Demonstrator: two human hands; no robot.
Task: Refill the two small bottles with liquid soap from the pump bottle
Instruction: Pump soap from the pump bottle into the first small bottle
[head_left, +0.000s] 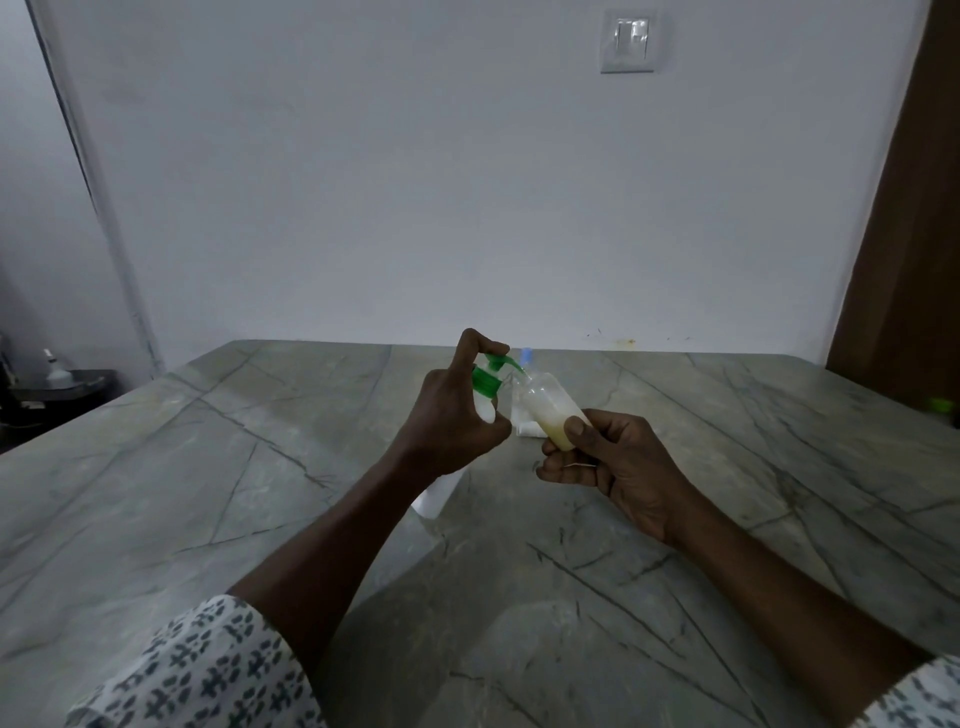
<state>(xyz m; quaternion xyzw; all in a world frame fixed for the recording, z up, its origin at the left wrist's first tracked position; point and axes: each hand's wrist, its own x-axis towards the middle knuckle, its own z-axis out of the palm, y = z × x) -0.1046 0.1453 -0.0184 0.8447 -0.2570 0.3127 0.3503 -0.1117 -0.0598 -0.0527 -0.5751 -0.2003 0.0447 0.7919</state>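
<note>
Filling in progress. Left hand (457, 410) clamped round the pump bottle (487, 383), forefinger on its green head. Right hand (618, 467) pinches the first small bottle (545, 410), tilted, mouth at the nozzle, above mid-table (208, 467) — judged about a third full. The blue-capped bottle (525, 356) stands just beyond — contents hidden, apparently still to do.

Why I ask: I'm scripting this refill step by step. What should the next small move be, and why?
Probably press the pump head down. The left hand grips the pump bottle, forefinger atop its green head; the spout meets the mouth of the small bottle tilted in the right hand, and soap fills only its lower part.
</note>
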